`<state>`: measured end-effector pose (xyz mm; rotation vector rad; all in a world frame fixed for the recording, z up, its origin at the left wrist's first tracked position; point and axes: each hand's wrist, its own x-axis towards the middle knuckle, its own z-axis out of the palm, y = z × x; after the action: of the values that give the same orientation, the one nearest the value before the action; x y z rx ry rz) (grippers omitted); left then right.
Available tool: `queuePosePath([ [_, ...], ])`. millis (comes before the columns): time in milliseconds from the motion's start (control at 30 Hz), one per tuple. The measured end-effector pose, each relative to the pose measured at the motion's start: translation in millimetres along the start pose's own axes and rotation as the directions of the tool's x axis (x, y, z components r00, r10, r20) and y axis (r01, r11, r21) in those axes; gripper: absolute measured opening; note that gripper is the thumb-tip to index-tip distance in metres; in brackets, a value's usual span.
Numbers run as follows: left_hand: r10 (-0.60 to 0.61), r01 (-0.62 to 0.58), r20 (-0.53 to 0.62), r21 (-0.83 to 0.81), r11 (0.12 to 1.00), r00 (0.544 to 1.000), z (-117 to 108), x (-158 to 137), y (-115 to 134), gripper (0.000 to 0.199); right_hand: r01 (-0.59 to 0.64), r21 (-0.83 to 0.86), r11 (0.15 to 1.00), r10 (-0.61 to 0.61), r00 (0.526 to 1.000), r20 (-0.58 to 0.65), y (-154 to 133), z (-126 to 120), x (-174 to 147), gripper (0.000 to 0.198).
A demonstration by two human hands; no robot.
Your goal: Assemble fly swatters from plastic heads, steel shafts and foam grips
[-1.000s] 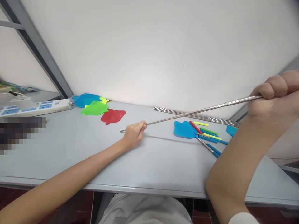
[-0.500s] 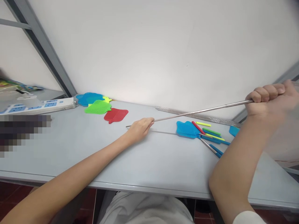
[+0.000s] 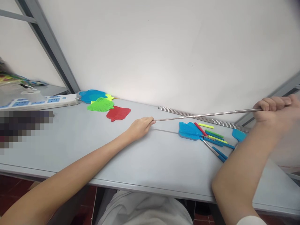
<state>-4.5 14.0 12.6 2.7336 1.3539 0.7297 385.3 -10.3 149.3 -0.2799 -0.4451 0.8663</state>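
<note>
A thin telescopic metal rod [image 3: 206, 115] stretches between my two hands above the desk. My left hand [image 3: 142, 127] is closed around its thin end, low over the desk's middle. Its thicker end is wrapped in the fingers of my right hand [image 3: 273, 107], raised at the far right. Below the rod lies a blue fly swatter head [image 3: 189, 130]. Beside it are a red handle tube [image 3: 200, 128], a yellow tube [image 3: 206, 125], a green tube [image 3: 214, 133] and several blue handles [image 3: 219, 153]. Another blue swatter head [image 3: 239, 135] is partly hidden by my right forearm.
Against the wall lies a bundle of metal rods [image 3: 168, 110]. Red [image 3: 119, 113], green [image 3: 100, 104] and blue [image 3: 92, 95] swatter heads lie at the back left, near a white power strip [image 3: 67, 100]. The grey desk [image 3: 154, 165] meets the wall and metal posts [image 3: 53, 53].
My right hand has come down a little and slightly right, so the rod slopes less. The rod tip that stuck out left of my left hand no longer shows. The view has shifted slightly.
</note>
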Motion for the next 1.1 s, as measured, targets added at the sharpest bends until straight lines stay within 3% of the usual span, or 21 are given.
queuePosePath([
  [433,-0.024,0.025,0.076,-0.016,1.0,0.997,8.2,-1.8,-4.2,0.038,-0.018,0.034,0.999,0.018,1.0,0.012,-8.6,-17.3,9.7,0.02],
  [733,-0.005,0.009,0.134,-0.032,0.999,0.991,13.7,-3.0,-1.7,0.038,-0.043,-0.033,0.999,0.044,0.998,0.038,-12.1,-24.8,14.5,0.018],
  [933,-0.004,0.009,0.154,-0.032,0.999,0.988,12.1,-3.4,-0.7,0.04,0.066,-0.125,0.99,-0.062,0.997,0.036,-9.5,-24.3,15.0,0.016],
  [1100,-0.004,0.009,0.167,-0.029,1.0,0.986,11.8,-3.3,0.4,0.04,0.07,-0.17,0.983,-0.067,0.998,0.02,-9.4,-23.8,13.4,0.018],
])
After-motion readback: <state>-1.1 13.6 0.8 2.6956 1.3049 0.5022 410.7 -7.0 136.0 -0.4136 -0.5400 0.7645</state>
